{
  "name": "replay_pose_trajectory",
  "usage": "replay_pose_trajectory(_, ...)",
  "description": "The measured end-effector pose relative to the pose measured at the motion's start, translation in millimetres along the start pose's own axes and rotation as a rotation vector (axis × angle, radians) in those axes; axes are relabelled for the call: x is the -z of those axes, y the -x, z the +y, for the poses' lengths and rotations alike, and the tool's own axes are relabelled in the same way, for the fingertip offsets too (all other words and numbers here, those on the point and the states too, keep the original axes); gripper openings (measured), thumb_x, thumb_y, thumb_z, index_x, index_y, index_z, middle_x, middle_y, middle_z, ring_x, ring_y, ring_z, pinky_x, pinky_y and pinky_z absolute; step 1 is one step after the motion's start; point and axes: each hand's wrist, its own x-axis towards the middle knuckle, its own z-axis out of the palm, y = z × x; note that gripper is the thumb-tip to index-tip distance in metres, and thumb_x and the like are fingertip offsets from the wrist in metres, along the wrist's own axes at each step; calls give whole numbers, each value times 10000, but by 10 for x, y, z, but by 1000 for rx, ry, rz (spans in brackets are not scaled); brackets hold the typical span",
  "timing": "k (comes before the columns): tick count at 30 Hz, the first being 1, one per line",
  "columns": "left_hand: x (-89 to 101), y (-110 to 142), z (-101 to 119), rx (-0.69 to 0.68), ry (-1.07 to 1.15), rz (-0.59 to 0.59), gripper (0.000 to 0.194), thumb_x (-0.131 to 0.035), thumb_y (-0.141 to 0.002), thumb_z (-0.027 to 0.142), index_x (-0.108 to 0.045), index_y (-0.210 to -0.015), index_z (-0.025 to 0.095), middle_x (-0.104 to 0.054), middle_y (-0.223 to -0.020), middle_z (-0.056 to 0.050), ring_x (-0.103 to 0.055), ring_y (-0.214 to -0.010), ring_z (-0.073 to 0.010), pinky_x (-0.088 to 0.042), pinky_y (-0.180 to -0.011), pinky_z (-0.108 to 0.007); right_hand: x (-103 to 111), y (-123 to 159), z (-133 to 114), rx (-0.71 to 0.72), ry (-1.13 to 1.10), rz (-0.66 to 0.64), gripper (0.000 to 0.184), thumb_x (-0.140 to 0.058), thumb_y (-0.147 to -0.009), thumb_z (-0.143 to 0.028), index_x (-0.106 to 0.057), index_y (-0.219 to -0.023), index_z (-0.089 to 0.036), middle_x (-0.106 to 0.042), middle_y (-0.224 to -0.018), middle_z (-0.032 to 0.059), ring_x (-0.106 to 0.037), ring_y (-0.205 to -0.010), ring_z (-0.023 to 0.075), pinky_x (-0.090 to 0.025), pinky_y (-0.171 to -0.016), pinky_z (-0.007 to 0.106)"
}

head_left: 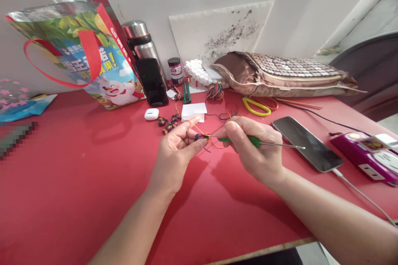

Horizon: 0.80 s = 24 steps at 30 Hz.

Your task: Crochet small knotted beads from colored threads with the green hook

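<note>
Between the thumb and fingers of my left hand (178,149) is a small multicoloured crochet piece (202,137), dark blue and orange, partly hidden by the fingertips. My right hand (253,145) grips a double-ended crochet hook (253,141) by its green handle. One metal tip of the hook points left and meets the crochet piece; the other end sticks out to the right. A thin yellow-orange strand runs over my left fingers. Just behind my left hand lie several finished-looking multicoloured crochet bits (169,124). Farther back sits a ball of multicoloured yarn (215,91).
White paper (193,112) and an earbud case (151,114) lie beyond my hands. A phone (151,82) leans on a steel flask (144,45) beside a shopping bag (83,54). Yellow-handled scissors (256,107), a charging phone (306,143) and a purple power strip (363,157) are to the right.
</note>
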Motion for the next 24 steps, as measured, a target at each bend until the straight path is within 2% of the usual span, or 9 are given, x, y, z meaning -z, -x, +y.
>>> replay_pose_trajectory(4,6,1,10,38,149,19,430,-959,-674,203,-855,-1091,176,-598,-714,39,-455,-612,-67,-382,-596,-207,-15,-7,78,224,-15,-121,265,-657,-1067,-282,-748,-832,-201,-721,-711,42,-651,-611,159,-537,-586,298)
replay_pose_trajectory(7,19,-10,32,77,241,17,374,-927,-680,141,-859,-1048,152,-587,-685,37,-398,-563,-48,-347,-548,-185,-19,-11,143,340,5,-198,80,-699,-1024,-152,-764,-1029,-199,-794,-873,71,-731,-744,181,-607,-701,307)
replay_pose_trajectory(10,33,-30,54,141,337,36,340,-887,-686,64,-855,-1020,118,-607,-682,20,-380,-540,-38,-364,-528,-169,-11,-3,199,401,92,-250,229,-691,-1027,-134,-738,-1241,-200,-812,-1015,104,-763,-856,201,-638,-767,317)
replay_pose_trajectory(13,33,-46,63,238,448,42,292,-837,-690,3,-848,-971,84,-637,-694,-12,-385,-525,-35,-354,-484,-152,-7,16,242,510,202,-286,328,-651,-1056,-155,-680,-1382,-179,-774,-1008,109,-752,-865,202,-642,-757,315)
replay_pose_trajectory(16,20,-41,56,276,516,40,271,-824,-689,-15,-846,-946,71,-593,-648,6,-401,-518,-38,-344,-456,-141,-31,44,271,620,354,-269,352,-608,-1071,-148,-652,-1420,-155,-748,-978,112,-730,-832,215,-624,-715,333)
replay_pose_trajectory(20,-17,25,38,186,460,47,313,-853,-709,30,-864,-1010,113,-550,-641,34,-415,-544,-46,-382,-503,-148,-103,91,277,736,577,-226,338,-613,-1058,-136,-625,-1393,-95,-729,-824,84,-654,-659,216,-537,-605,352)
replay_pose_trajectory(24,-53,105,8,-12,207,89,426,-877,-800,169,-841,-1223,204,-575,-721,37,-502,-652,-87,-462,-645,-207,-149,119,224,717,645,-198,325,-574,-1085,-162,-587,-1403,-94,-697,-707,34,-615,-574,201,-479,-566,341)
